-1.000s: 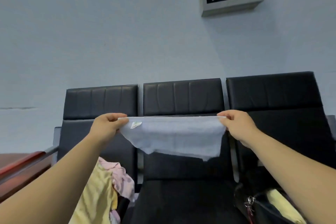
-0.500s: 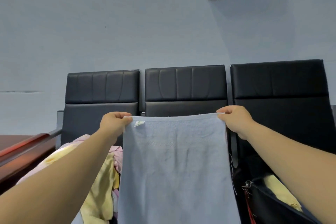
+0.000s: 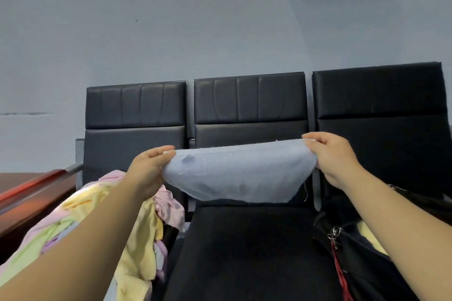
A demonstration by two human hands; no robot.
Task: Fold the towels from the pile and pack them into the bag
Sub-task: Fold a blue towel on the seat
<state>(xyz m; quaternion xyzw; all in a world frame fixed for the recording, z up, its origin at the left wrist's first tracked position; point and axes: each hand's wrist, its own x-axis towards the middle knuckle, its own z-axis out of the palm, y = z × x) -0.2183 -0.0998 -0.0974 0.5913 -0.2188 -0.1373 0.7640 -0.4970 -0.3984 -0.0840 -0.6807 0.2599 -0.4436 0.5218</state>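
Thin pale blue cloth towel held stretched out in the air between both hands

The left hand and right hand each pinched a top corner, fingers curled tight on the hem. The towel sagged in a shallow belly in front of the black padded middle seat. The messy pile of yellow, pink and green towels sat on the left seat. The black bag with a red strap was on the right one, something yellow showing inside.
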